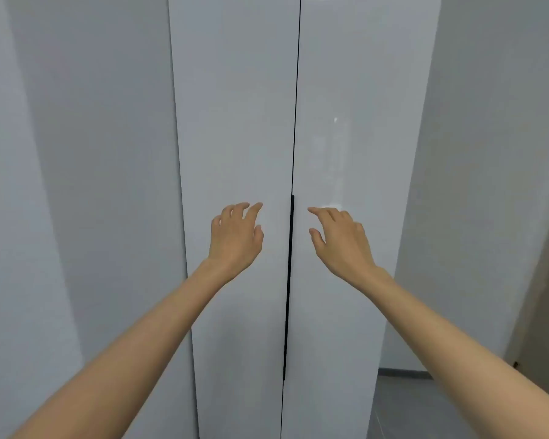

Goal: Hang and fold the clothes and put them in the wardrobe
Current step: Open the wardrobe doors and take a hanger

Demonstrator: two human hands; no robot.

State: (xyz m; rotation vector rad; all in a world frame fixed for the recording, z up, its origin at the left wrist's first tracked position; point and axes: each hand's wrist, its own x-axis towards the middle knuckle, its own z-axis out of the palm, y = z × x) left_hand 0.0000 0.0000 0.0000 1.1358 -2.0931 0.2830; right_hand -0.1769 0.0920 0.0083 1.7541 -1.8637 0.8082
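The tall white wardrobe (403, 90) stands straight ahead with its left door (235, 122) and right door (362, 137) both closed, so whatever is inside is hidden. A dark handle strip (289, 280) runs down the seam between the doors. The left hand (236, 239) is raised just left of the seam and the right hand (339, 242) just right of it, each with fingers loosely bent, spread apart and holding nothing. Whether the fingertips touch the doors cannot be told.
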